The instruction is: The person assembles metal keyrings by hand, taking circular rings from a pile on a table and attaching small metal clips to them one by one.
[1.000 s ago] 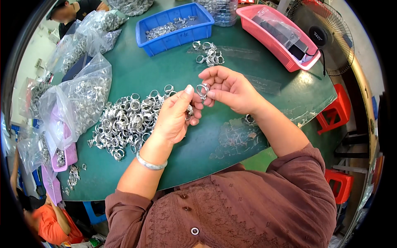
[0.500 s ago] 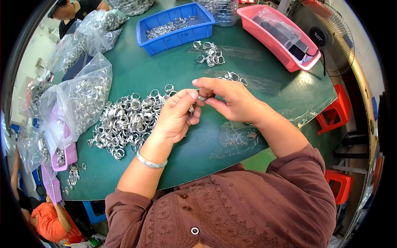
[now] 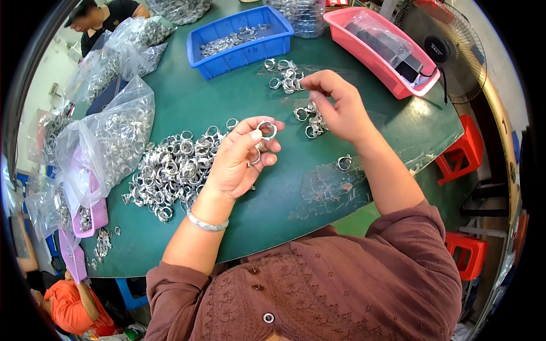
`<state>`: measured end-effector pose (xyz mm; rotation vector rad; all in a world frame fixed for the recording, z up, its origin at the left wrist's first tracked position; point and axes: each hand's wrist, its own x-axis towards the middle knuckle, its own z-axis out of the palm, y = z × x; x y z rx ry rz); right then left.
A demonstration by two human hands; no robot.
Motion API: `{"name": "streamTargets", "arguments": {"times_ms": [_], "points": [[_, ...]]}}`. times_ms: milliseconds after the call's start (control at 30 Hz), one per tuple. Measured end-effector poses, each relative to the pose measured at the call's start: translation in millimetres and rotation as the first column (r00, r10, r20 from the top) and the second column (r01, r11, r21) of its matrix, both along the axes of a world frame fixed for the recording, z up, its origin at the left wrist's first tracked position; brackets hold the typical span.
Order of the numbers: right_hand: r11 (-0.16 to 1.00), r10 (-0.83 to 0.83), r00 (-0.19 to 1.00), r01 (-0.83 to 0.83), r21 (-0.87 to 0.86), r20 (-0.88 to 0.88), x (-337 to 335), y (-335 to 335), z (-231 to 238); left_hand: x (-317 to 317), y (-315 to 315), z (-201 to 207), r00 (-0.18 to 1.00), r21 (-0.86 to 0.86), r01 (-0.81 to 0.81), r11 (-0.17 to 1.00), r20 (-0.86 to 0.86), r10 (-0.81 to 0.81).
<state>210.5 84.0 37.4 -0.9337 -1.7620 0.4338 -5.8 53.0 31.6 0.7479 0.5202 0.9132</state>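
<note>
My left hand (image 3: 238, 156) is raised over the table with a silver ring (image 3: 267, 131) pinched at its thumb and fingertips. Another ring (image 3: 255, 157) sits lower among the same hand's fingers. Beneath and to the left of that hand spreads a large heap of silver rings (image 3: 176, 165). My right hand (image 3: 341, 108) is farther out, its thumb and forefinger curled close together at the edge of a small ring cluster (image 3: 289, 79). What those fingertips hold, if anything, I cannot make out. A second small cluster (image 3: 310, 120) lies just under this hand.
A blue bin (image 3: 242, 54) with rings stands at the back, and a pink basket (image 3: 387, 57) at the back right near a fan (image 3: 443, 51). Bags of rings (image 3: 114, 131) line the left side. One loose ring (image 3: 344, 163) lies near my right forearm. Other people sit beyond.
My right hand has parted from my left and moved away to the far small cluster. The left hand stays nearly in place, its ring now plainly showing.
</note>
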Motion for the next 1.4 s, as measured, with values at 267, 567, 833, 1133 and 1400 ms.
{"name": "streamTargets", "arguments": {"times_ms": [267,567,833,1133,1400], "points": [[0.964,0.037,0.866,0.101,-0.247,0.498,26.4,11.7,-8.1,-7.9,11.1,3.3,0.701,0.432,-0.140,0.891,-0.592,0.398],[0.942,0.035,0.665,0.227,-0.246,0.746,2.4,4.1,-8.1,-17.0,6.6,3.6,0.057,0.635,0.648,0.419,-0.590,0.805],[0.965,0.005,0.665,0.193,-0.178,0.747,0.7,8.5,-13.7,-12.6,5.2,8.7,0.156,0.715,0.600,0.358,-0.544,0.825],[0.981,0.031,0.802,0.089,-0.171,0.596,5.1,12.7,-16.1,19.5,20.4,10.5,0.264,0.731,0.576,0.365,-0.589,0.764],[0.982,0.160,0.929,-0.115,-0.149,0.334,6.2,9.1,-11.7,43.2,35.0,1.6,0.429,0.645,0.444,0.621,-0.762,0.485]]}}
